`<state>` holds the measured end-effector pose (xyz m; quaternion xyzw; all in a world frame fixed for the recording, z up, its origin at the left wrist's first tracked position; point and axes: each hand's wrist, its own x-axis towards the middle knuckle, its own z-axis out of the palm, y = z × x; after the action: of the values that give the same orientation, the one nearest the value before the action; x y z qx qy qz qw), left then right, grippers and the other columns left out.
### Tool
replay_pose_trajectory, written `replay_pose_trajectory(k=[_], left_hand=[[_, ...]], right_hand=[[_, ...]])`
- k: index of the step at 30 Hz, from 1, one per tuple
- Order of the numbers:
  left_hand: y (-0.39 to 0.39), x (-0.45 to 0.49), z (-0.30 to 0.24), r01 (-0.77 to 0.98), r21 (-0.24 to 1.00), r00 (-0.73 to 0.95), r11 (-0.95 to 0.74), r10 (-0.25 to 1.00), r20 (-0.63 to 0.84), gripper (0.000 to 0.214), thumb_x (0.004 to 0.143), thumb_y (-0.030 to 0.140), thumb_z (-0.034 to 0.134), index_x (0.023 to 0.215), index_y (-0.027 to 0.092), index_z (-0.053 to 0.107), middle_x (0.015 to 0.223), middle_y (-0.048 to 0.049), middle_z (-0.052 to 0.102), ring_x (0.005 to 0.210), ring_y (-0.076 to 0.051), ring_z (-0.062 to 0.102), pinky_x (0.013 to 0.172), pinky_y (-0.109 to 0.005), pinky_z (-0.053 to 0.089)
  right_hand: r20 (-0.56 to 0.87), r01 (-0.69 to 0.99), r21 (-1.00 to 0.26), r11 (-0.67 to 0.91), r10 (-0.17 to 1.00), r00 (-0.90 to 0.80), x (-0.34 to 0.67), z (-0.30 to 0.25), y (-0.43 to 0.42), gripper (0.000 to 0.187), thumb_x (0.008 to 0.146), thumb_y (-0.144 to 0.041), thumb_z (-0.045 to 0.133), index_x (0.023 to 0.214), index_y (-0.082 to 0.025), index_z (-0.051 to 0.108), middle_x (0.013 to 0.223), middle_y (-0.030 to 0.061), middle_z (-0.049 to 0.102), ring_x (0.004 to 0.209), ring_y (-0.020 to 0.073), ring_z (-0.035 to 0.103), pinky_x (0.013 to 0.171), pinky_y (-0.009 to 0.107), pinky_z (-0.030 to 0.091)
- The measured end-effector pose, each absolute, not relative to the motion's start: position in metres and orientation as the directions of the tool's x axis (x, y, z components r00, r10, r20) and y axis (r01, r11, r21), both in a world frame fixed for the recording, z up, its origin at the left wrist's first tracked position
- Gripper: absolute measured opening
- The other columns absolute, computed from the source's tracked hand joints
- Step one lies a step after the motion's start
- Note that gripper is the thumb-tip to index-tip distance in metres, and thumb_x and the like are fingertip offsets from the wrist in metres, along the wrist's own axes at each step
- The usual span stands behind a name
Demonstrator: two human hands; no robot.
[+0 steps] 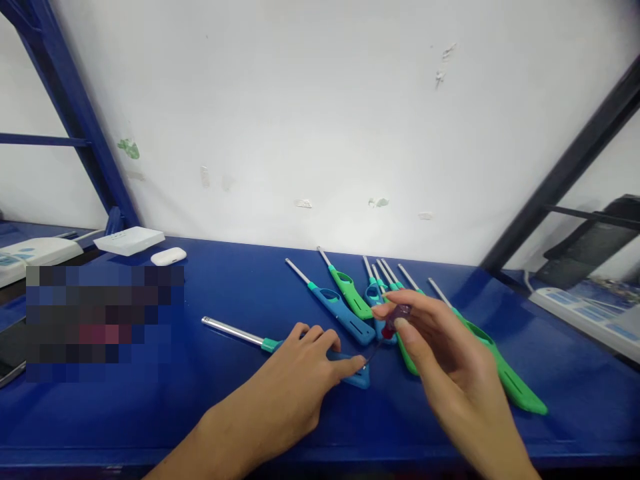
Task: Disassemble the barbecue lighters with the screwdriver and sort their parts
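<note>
My left hand point(305, 373) lies over a blue long-nosed lighter point(235, 331) on the blue table point(210, 393), fingers curled on its handle and holding it down, its metal tube pointing left. My right hand point(445, 353) pinches a small dark purple and red part point(397, 317) between thumb and fingers, just above the lighter's handle end. Behind the hands lie several more lighters, blue point(340, 310) and green point(350, 291), with one long green lighter point(510, 377) under my right hand.
A white box point(129, 240) and a white earbud case point(169, 256) sit at the back left, beside a white device point(35, 253). A phone point(10, 353) lies at the left edge. Blue shelf posts point(75, 113) rise on the left, a dark post point(565, 167) on the right.
</note>
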<state>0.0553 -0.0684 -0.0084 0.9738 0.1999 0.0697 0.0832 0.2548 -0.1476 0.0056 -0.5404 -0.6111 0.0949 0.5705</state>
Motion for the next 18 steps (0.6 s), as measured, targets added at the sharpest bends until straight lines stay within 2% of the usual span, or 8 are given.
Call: replay_pose_trajectory(k=[3,5,7,10,13,15,18], left_hand=[[-0.0693,0.0552,-0.0066,0.388,0.194,0.909,-0.901,0.409,0.083,0.086,0.083,-0.012,0.04,0.156,0.033,0.05,0.122,-0.01,0.062,0.112,-0.029,0.061,0.107,-0.057,0.047],[-0.0697,0.0557,-0.0052,0.391,0.203,0.908,-0.898,0.412,0.073,0.086,0.084,-0.012,0.039,0.155,0.034,0.051,0.122,-0.0099,0.062,0.113,-0.028,0.061,0.107,-0.057,0.047],[-0.0698,0.0563,-0.0039,0.394,0.21,0.907,-0.895,0.416,0.069,0.081,0.087,-0.011,0.039,0.154,0.033,0.052,0.123,-0.0102,0.062,0.114,-0.028,0.061,0.107,-0.057,0.046],[-0.07,0.057,-0.0026,0.401,0.219,0.902,-0.889,0.425,0.073,0.068,0.097,-0.003,0.04,0.154,0.032,0.053,0.123,-0.0107,0.062,0.114,-0.029,0.061,0.106,-0.057,0.046],[-0.0704,0.057,-0.0029,0.399,0.225,0.901,-0.889,0.426,0.083,0.064,0.1,0.0,0.041,0.154,0.031,0.052,0.122,-0.0106,0.063,0.114,-0.029,0.062,0.106,-0.057,0.046],[-0.0704,0.0571,-0.0043,0.395,0.224,0.901,-0.891,0.423,0.091,0.066,0.098,-0.002,0.041,0.154,0.031,0.052,0.123,-0.0103,0.063,0.115,-0.03,0.061,0.106,-0.057,0.046],[-0.0699,0.0576,-0.007,0.393,0.222,0.9,-0.893,0.422,0.105,0.066,0.097,-0.002,0.043,0.153,0.032,0.053,0.124,-0.0097,0.063,0.116,-0.03,0.061,0.106,-0.057,0.046]], right_hand=[[0.641,0.568,-0.712,0.412,0.711,0.289,0.2535,0.008,-0.1474,0.005,0.098,-0.034,0.072,0.102,-0.031,0.071,0.103,-0.0005,0.072,0.097,0.0167,0.069,0.082,0.025,0.057],[0.656,0.566,-0.713,0.413,0.677,0.333,0.2537,0.0093,-0.1479,0.007,0.094,-0.032,0.077,0.096,-0.031,0.071,0.099,-0.0016,0.071,0.093,0.0161,0.069,0.08,0.024,0.056],[0.631,0.564,-0.726,0.394,0.708,0.317,0.2549,0.0104,-0.1492,0.009,0.098,-0.032,0.073,0.107,-0.034,0.074,0.103,-0.0016,0.075,0.095,0.0164,0.071,0.081,0.025,0.058],[0.605,0.575,-0.72,0.389,0.758,0.244,0.2563,0.0114,-0.1502,0.021,0.106,-0.032,0.061,0.122,-0.037,0.073,0.119,-0.0004,0.076,0.109,0.018,0.071,0.09,0.027,0.058],[0.674,0.584,-0.674,0.453,0.7,0.236,0.2561,0.0108,-0.1484,0.006,0.1,-0.03,0.069,0.102,-0.034,0.073,0.109,-0.0009,0.071,0.108,0.0174,0.067,0.09,0.027,0.054],[0.692,0.574,-0.67,0.47,0.676,0.254,0.2556,0.0097,-0.1476,0.006,0.096,-0.028,0.075,0.095,-0.033,0.072,0.099,-0.0018,0.07,0.098,0.0168,0.067,0.085,0.026,0.055],[0.63,0.552,-0.718,0.425,0.733,0.255,0.2551,0.0089,-0.1485,0.023,0.102,-0.03,0.067,0.123,-0.038,0.072,0.112,-0.001,0.077,0.104,0.018,0.073,0.088,0.028,0.059]])
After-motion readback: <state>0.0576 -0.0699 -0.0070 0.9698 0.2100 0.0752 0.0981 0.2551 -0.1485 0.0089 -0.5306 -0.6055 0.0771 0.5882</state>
